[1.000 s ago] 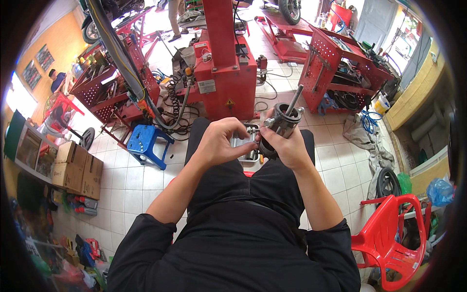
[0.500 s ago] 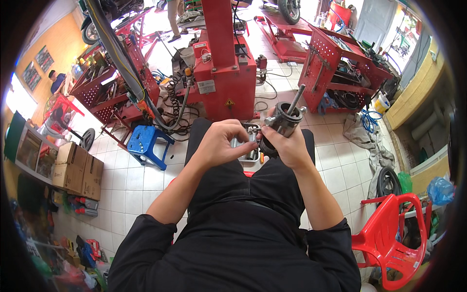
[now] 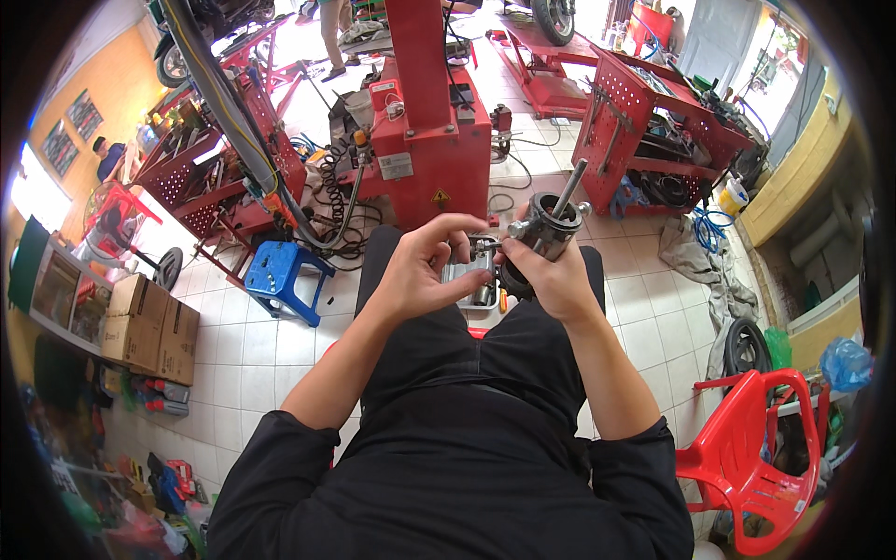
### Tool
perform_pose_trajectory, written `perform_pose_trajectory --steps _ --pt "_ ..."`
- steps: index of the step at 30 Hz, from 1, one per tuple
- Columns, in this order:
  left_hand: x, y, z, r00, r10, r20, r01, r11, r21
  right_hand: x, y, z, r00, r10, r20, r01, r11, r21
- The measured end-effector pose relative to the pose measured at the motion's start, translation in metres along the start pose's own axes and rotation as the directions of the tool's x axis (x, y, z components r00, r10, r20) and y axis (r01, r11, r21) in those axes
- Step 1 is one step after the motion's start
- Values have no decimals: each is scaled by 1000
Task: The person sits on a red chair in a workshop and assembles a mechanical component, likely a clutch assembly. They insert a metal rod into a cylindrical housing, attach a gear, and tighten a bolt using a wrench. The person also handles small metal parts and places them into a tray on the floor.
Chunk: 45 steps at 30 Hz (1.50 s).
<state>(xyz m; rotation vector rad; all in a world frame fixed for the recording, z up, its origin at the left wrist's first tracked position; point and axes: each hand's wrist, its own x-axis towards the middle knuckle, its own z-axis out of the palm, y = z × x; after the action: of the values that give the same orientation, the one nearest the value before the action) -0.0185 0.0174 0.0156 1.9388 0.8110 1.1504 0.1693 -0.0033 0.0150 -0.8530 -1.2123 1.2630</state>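
A dark cylindrical metal part (image 3: 553,239) with an open upper end sits in my right hand (image 3: 558,283), above my right thigh. A thin metal rod (image 3: 571,185) sticks up out of it, tilted right, and bolt-like ends stand out at its sides. My right fingers wrap its near side. Just left of it, a small metal fitting (image 3: 484,245) points toward my left hand (image 3: 431,261). That hand is open, index finger and thumb apart, beside the fitting; whether any fingertip touches it I cannot tell. Below, between my knees, lies a pale tray (image 3: 456,272) with metal pieces, partly hidden.
A red machine column (image 3: 434,168) stands ahead. To the left is a blue stool (image 3: 287,273), with cardboard boxes (image 3: 140,322) farther out. A red tool cart (image 3: 621,121) stands ahead right; a red plastic chair (image 3: 756,457) is at near right. Hoses and cables lie on the tiles.
My left index finger has lifted and the fingers have spread apart, showing more of the small fitting. The right hand and the metal part have hardly moved.
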Motion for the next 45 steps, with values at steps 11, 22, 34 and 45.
perform_pose_trajectory --steps 11,22,34,45 --pt "-3 -2 5 999 -5 -39 4 999 -34 1 1 1 1000 -4 18 5 999 -52" --pt "-2 -7 10 991 65 -113 -51 991 123 1 6 4 999 -48 -3 48 998 -45" --pt "-4 -15 11 991 -134 -9 133 991 -24 -2 10 5 996 -41 80 55 981 -185" --pt "-3 -20 15 985 -165 43 171 954 -246 -2 8 8 997 -77 2 77 989 -124"
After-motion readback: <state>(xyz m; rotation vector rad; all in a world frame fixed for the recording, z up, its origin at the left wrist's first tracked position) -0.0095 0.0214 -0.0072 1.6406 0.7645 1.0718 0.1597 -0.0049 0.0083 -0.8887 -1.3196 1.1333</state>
